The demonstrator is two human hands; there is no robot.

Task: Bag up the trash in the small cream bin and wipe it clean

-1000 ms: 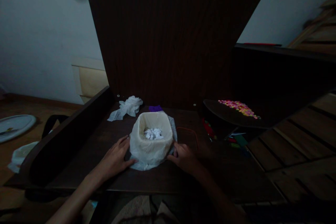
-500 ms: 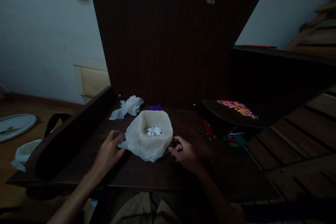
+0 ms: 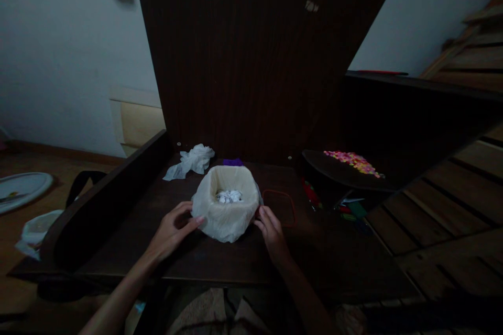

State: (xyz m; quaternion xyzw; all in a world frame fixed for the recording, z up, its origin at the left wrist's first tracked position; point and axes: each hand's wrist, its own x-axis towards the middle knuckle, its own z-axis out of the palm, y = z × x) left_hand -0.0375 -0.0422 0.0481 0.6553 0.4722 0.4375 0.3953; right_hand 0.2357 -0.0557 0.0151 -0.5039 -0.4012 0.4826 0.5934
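"How far along?"
"Lined bin sits mid-worktop, crumpled paper inside. Liner's over the rim; its outer skirt still looks loose."
"The fingers?"
"Left hand: spread, thumb against liner. Right hand: at its right side; can't tell if pinching."

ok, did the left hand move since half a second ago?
Yes, rightward: against the left pale stud on the dark back panel, the left hand sits further right, its thumb now overlapping the white liner.
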